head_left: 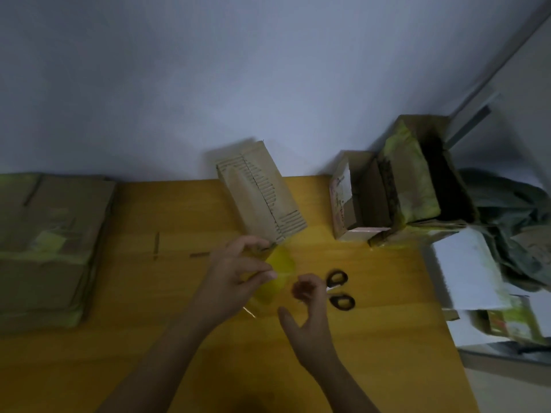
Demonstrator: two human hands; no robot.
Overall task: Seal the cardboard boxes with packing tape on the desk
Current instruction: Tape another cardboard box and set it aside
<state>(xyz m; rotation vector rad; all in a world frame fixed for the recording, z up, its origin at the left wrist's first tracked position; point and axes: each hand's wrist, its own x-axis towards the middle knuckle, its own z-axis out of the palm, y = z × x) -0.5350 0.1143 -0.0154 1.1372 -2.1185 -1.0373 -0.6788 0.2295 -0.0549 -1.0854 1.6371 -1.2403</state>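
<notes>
Tape [275,277], yellow, gripped in left hand [235,281]; right hand [307,308] pinches near its loose end, seemingly to pull a strip. Box [262,192] tilts just beyond on the surface [149,338], scissors [340,289] beside.

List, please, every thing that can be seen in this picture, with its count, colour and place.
Desk: one, orange-yellow wood, fills the lower half.
Small cardboard box: one, brown, desk's far middle, tilted.
Flattened cardboard stack: one pile, brown with yellowish tape, desk's left edge.
Tape roll: one, translucent yellow, beside the left hand.
Scissors: one pair, black handles, right of the hands.
Open boxes: several, brown, far right corner.
White sheets: a few, right edge.
Dark cloth: one, grey-green, far right.
Wall: grey, behind.
Left hand: on the tape.
Right hand: near the scissors, fingers curled; blurred.
</notes>
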